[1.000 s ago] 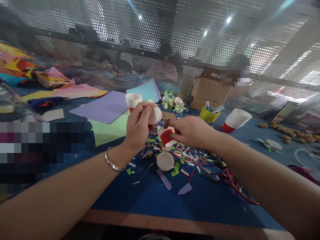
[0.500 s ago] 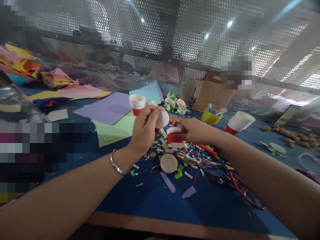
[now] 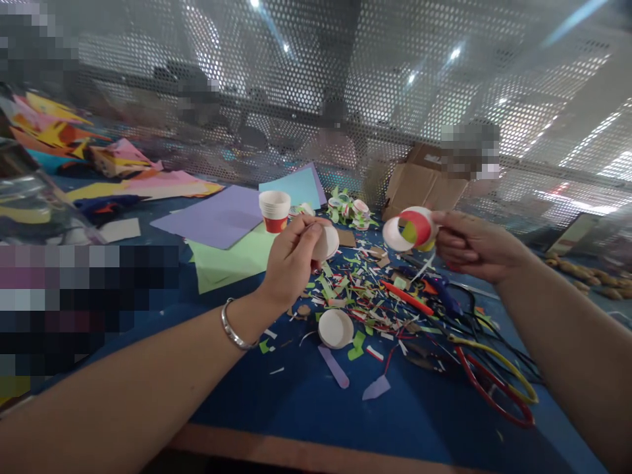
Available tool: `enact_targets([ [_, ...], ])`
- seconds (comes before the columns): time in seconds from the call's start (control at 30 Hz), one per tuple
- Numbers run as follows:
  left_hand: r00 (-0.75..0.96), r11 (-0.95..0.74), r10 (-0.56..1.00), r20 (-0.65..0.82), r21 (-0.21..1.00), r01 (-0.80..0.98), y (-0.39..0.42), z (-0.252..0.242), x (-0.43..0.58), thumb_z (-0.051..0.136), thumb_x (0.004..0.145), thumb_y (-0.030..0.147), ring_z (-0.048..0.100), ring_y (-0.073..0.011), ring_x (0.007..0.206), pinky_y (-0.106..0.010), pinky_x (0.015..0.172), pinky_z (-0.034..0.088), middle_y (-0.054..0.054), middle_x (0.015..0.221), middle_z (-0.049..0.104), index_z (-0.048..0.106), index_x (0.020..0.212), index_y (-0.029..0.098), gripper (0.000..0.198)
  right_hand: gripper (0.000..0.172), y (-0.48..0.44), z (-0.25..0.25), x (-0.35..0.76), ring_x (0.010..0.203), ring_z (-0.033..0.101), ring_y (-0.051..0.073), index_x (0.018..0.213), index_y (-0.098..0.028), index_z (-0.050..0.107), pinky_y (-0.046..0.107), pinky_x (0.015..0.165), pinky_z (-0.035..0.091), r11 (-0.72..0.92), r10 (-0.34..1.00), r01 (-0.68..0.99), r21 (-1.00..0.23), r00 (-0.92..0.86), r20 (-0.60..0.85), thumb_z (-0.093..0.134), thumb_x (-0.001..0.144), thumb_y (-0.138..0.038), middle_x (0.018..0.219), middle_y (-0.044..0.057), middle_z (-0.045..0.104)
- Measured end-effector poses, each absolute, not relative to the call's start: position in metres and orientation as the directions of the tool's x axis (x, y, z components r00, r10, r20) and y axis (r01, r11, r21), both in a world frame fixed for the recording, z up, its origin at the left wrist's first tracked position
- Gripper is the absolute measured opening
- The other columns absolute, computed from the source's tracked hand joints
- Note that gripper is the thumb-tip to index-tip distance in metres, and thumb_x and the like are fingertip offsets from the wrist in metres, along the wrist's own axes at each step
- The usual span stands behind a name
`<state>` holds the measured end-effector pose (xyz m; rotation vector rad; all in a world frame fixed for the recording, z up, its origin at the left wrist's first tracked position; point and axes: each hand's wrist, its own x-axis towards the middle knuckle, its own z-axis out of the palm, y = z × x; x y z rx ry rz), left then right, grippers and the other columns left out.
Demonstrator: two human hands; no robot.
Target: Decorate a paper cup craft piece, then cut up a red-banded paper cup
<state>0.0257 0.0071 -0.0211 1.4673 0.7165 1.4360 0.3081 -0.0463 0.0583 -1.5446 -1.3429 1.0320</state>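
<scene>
Between the thumb and fingers of my left hand [image 3: 295, 258] is a white paper cup base [image 3: 328, 243], a shallow disc facing me. My right hand [image 3: 476, 247], raised to the right, pinches a cut paper cup ring [image 3: 419, 227], red and white and open through the middle. Below them, a second white cup base [image 3: 336, 328] lies on the blue table. A purple craft stick [image 3: 334, 367] rests just in front of it, beside a small purple paper tag [image 3: 376, 388] on a red string. Paper scraps [image 3: 355, 289] cover the table between my hands.
Red-handled scissors [image 3: 494, 388], an orange tool [image 3: 409, 298] and a blue glue gun [image 3: 447, 296] lie at right. Stacked paper cups [image 3: 275, 209] stand beside purple sheets [image 3: 212, 217] and green sheets [image 3: 232, 258]. Cardboard [image 3: 429, 178] leans against the mesh panel [image 3: 296, 99].
My right hand has moved right and up with the cup ring, away from my left hand. The ring has turned so its open middle shows. My left hand keeps its hold, almost unmoved.
</scene>
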Motion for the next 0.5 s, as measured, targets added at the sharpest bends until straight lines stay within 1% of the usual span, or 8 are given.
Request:
enact_targets([
  [0.1,0.153,-0.384,0.896,0.416,0.902,-0.198,0.006,-0.021,0.026,0.053,0.097,0.032,0.051,-0.0071,0.049,-0.017,0.038,0.041,0.001,0.069,0.057,0.068,0.094,0.022,0.018,0.043,-0.049,0.066,0.335,0.040,0.018,0.005,0.064,-0.025,0.034,0.026,0.041,0.019,-0.092,0.968,0.323,-0.942,0.253,-0.007,0.058,0.091,-0.047,0.051,-0.009,0.028],
  [0.17,0.159,-0.370,0.902,0.401,0.909,-0.193,0.006,-0.022,0.026,0.054,0.097,0.033,0.052,-0.0073,0.050,-0.017,0.039,0.042,0.000,0.070,0.057,0.068,0.095,0.022,0.018,0.039,-0.051,0.069,0.352,0.041,0.020,0.005,0.063,-0.025,0.036,0.029,0.044,0.021,-0.103,0.928,0.357,-0.928,0.370,0.040,0.054,0.095,-0.038,0.052,-0.008,0.029],
  [0.27,0.163,-0.356,0.909,0.384,0.917,-0.180,0.005,-0.022,0.027,0.054,0.097,0.034,0.051,-0.0072,0.049,-0.017,0.039,0.043,0.000,0.069,0.058,0.068,0.094,0.022,0.019,0.029,-0.054,0.070,0.376,0.043,0.026,0.007,0.066,-0.025,0.042,0.031,0.045,0.020,-0.121,0.809,0.450,-0.885,0.561,0.175,0.055,0.092,-0.027,0.056,-0.006,0.034],
  [0.37,0.169,-0.358,0.907,0.385,0.918,-0.167,0.005,-0.022,0.027,0.053,0.098,0.033,0.051,-0.0072,0.049,-0.017,0.039,0.043,-0.001,0.071,0.059,0.068,0.094,0.021,0.019,0.009,-0.057,0.070,0.395,0.047,0.036,0.010,0.081,-0.022,0.057,0.033,0.047,0.028,-0.222,0.642,0.575,-0.788,0.694,0.326,0.063,0.087,-0.027,0.063,-0.002,0.045],
  [0.4,0.173,-0.360,0.906,0.386,0.918,-0.163,0.005,-0.022,0.027,0.053,0.098,0.033,0.051,-0.0073,0.050,-0.017,0.039,0.043,-0.001,0.072,0.060,0.068,0.094,0.022,0.020,0.009,-0.058,0.070,0.400,0.048,0.040,0.012,0.088,-0.020,0.062,0.034,0.048,0.031,-0.277,0.601,0.610,-0.743,0.713,0.362,0.065,0.087,-0.028,0.066,0.000,0.048],
  [0.43,0.174,-0.363,0.905,0.388,0.918,-0.159,0.005,-0.023,0.027,0.053,0.098,0.034,0.052,-0.0073,0.051,-0.017,0.039,0.043,-0.001,0.073,0.060,0.069,0.094,0.022,0.020,0.015,-0.058,0.071,0.406,0.049,0.043,0.013,0.094,-0.018,0.066,0.035,0.050,0.034,-0.335,0.579,0.639,-0.693,0.719,0.384,0.065,0.087,-0.031,0.069,0.002,0.052],
  [0.5,0.173,-0.370,0.903,0.393,0.917,-0.151,0.005,-0.023,0.027,0.054,0.097,0.034,0.052,-0.0076,0.052,-0.016,0.039,0.044,-0.002,0.076,0.061,0.069,0.095,0.022,0.019,0.025,-0.056,0.071,0.416,0.053,0.049,0.015,0.103,-0.016,0.070,0.038,0.056,0.039,-0.438,0.584,0.695,-0.570,0.702,0.408,0.065,0.088,-0.035,0.073,0.005,0.058],
])
